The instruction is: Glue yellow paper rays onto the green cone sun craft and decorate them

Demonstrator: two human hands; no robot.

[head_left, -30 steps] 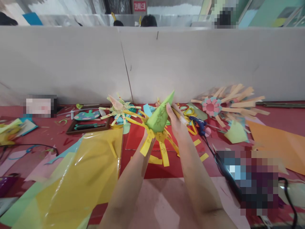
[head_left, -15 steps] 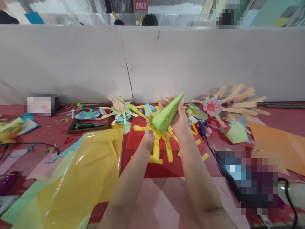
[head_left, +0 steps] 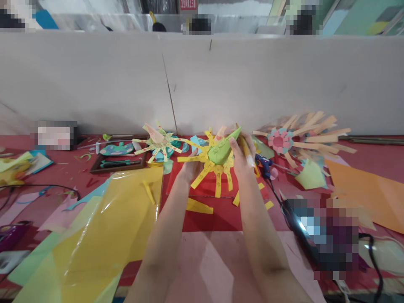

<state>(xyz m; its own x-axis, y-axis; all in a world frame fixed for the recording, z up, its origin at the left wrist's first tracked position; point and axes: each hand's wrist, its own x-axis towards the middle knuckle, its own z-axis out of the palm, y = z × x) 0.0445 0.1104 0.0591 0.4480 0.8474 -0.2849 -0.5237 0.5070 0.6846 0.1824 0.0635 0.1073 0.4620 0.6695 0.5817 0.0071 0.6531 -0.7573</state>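
Observation:
A paper flower with a green cone [head_left: 222, 149] at its centre and yellow paper strips [head_left: 218, 179] spread around it is between my hands, low over the table. My right hand [head_left: 241, 158] grips the cone from the right, thumb on its side. A slim yellow stick with a pale end [head_left: 248, 155] lies along this hand; its kind is unclear. On the left, my left hand [head_left: 191, 165] is closed at the strips, its fingertips partly hidden beneath them. A red sheet [head_left: 178, 179] lies under the flower.
A similar flower with a pink cone [head_left: 155, 135] stands left, a pink-and-blue paper flower [head_left: 280, 141] right. Near my right hand is a blue glue gun [head_left: 264, 165] with a cord. Yellow sheets [head_left: 126, 210] cover the left; a white partition [head_left: 110, 80] rises behind.
The flower has come down and turned, so its cone tip points less steeply and its strips spread flatter. My left hand has shifted left; the yellow stick now shows at my right hand.

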